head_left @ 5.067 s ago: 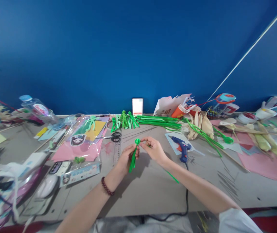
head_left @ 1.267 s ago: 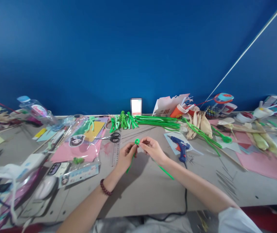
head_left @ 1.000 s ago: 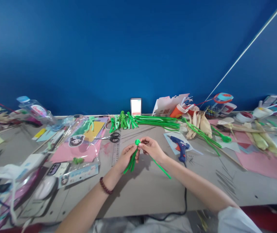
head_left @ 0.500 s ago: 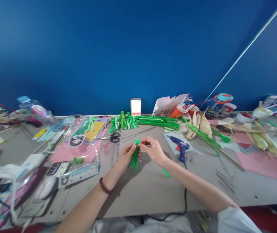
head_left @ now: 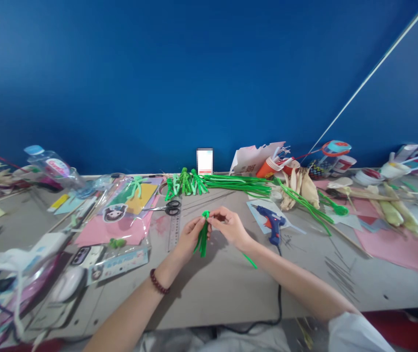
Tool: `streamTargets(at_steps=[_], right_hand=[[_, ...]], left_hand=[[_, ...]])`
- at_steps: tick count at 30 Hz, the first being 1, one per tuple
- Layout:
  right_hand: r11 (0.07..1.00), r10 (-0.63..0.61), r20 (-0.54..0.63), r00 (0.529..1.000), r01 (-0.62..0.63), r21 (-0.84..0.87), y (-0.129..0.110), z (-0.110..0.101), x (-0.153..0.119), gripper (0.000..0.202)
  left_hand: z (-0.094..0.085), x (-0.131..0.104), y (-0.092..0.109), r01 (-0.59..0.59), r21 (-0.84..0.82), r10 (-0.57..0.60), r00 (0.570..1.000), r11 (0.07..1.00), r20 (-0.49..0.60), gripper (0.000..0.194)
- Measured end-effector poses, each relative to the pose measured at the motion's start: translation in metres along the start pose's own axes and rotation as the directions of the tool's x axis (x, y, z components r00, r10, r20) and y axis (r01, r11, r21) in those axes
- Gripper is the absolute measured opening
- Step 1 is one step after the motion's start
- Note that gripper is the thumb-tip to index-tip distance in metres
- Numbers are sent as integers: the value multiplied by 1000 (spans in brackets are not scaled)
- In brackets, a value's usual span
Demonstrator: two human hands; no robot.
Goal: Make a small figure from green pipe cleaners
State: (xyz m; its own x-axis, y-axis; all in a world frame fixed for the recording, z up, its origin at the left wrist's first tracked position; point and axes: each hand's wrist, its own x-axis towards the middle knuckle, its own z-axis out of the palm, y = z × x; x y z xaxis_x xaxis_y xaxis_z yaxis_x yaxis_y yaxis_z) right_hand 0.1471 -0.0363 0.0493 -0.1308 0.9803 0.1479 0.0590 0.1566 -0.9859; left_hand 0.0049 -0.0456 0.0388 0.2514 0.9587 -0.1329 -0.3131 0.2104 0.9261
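Note:
Over the middle of the table, my left hand point(head_left: 192, 236) grips a bundle of green pipe cleaners point(head_left: 202, 240), whose loose ends hang down below the fingers. At the looped top of that bundle, the fingertips of my right hand point(head_left: 231, 227) are pinched against the green stems. Exactly which strand they grip is too small to tell. A single green stem point(head_left: 250, 261) shows beneath my right forearm. Behind my hands stand finished-looking green twisted figures point(head_left: 186, 182), with a pile of long green stems point(head_left: 238, 184) beside them.
Black scissors point(head_left: 173, 208) and a clear ruler point(head_left: 173, 231) lie left of my hands. A blue glue gun point(head_left: 275, 224) rests to the right, its cable running to the front edge. Pink paper point(head_left: 95, 229) in plastic, a bottle point(head_left: 53, 165) and orange cups point(head_left: 266, 169) stand or lie farther out.
The bundle's top and my right fingertips have shifted very slightly left; the bundle is turned a little. Both hands keep their hold.

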Motion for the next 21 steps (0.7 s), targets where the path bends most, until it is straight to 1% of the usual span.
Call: streamTargets(at_steps=[3, 6, 9, 14, 17, 19, 21], right_hand=[[1000, -4, -8, 1000, 4, -8, 0, -1, 0, 19], [997, -16, -52, 998, 12, -77, 0, -1, 1, 18], [995, -19, -56, 998, 13, -95, 1, -2, 2, 16], [995, -33, -26, 999, 30, -98, 2, -3, 2, 15], [996, -20, -15, 1000, 19, -87, 3, -3, 3, 15], [999, 18, -10, 1000, -18, -35, 3, -4, 3, 16], [994, 90, 7, 996, -90, 56, 3, -4, 4, 21]], left_hand=[[0, 0, 0, -22, 30, 22, 1000, 999, -8, 33], [1, 1, 0, -67, 62, 70, 996, 996, -48, 31], [1, 1, 0, -97, 84, 104, 991, 992, -81, 31], [-1, 2, -2, -75, 62, 81, 993, 995, -90, 32], [-1, 2, -3, -54, 37, 57, 993, 998, -101, 32], [-1, 3, -3, -32, 3, 32, 994, 999, -101, 32], [-1, 3, -2, -11, -42, 7, 996, 999, -88, 32]])
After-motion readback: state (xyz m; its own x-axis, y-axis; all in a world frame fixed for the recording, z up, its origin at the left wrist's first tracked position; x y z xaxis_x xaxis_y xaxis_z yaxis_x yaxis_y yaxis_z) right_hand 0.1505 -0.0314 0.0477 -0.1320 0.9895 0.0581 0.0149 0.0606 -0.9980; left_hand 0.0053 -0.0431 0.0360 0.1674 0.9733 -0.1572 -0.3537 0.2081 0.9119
